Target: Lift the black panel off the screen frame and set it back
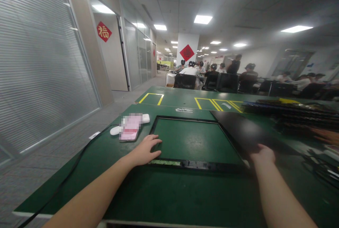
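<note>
A thin black rectangular frame (209, 165), like a screen bezel, lies flat on the green table with the tabletop showing through its middle. A green strip like a circuit board runs along its near side at the left. My left hand (145, 150) rests over the frame's left side, fingers and thumb apart. Right of the frame, a flat dark panel (246, 130) sits at a slant, overlapping or close to its right side. The near edge of this panel is in my right hand (263, 155), which is slightly blurred; some of its fingers are hidden.
On the left of the green table (92, 175) lie a pink phone (129, 134), white rounded items and a black cable (79, 164). Stacked dark panels (286, 111) and another person's hand (327, 136) are at the right. Several people sit farther back.
</note>
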### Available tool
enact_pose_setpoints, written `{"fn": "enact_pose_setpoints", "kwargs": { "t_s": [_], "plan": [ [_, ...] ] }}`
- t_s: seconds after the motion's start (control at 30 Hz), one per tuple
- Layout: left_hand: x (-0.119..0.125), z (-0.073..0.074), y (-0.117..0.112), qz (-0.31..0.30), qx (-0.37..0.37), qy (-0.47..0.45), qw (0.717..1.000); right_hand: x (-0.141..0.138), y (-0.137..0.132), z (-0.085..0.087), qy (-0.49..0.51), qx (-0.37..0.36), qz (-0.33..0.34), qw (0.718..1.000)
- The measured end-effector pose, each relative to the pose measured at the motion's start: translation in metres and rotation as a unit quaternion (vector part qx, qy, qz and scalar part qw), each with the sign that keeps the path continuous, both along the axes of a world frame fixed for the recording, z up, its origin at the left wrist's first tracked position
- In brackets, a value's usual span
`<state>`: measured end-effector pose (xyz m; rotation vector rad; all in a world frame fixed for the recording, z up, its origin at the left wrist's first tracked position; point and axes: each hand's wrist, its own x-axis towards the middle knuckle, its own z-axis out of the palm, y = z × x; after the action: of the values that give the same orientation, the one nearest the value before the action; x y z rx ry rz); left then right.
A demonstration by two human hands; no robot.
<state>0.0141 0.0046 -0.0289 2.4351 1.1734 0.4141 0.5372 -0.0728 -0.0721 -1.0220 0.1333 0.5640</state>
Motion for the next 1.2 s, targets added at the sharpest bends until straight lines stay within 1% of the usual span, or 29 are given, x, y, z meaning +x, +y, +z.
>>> {"fn": "enact_pose_setpoints", "kwargs": {
  "t_s": [0.1,0.3,0.4,0.53,0.67,0.83,0.93,1.1,1.2],
  "plan": [
    [0.0,0.001,-0.001,-0.002,-0.003,-0.005,1.0,0.0,-0.001,0.001,0.0,0.007,0.015,1.0],
    [-0.001,0.001,-0.001,0.0,-0.004,-0.028,1.0,-0.005,-0.003,0.005,-0.014,0.013,0.019,1.0],
    [-0.001,0.002,-0.002,0.0,-0.003,-0.021,1.0,-0.007,-0.004,0.007,-0.02,0.02,0.026,0.999],
    [0.001,0.002,-0.002,-0.003,-0.002,-0.006,1.0,-0.009,-0.003,0.01,0.001,0.003,0.019,1.0],
    [0.001,0.003,-0.003,0.001,-0.007,-0.011,1.0,-0.011,-0.003,0.013,0.025,-0.006,0.003,1.0],
    [0.0,0.003,-0.003,0.003,-0.017,-0.014,1.0,-0.011,-0.004,0.01,0.002,0.005,0.002,1.0],
    [0.0,0.002,-0.002,0.001,-0.018,-0.014,1.0,-0.009,-0.004,0.008,-0.008,0.007,0.005,1.0],
    [-0.001,-0.002,0.0,0.001,-0.008,-0.027,1.0,-0.011,-0.003,0.011,0.024,-0.002,-0.001,1.0],
    [-0.002,-0.004,0.001,-0.002,-0.007,-0.031,0.999,-0.013,-0.002,0.017,0.037,0.026,0.022,0.999]
  ]
}}
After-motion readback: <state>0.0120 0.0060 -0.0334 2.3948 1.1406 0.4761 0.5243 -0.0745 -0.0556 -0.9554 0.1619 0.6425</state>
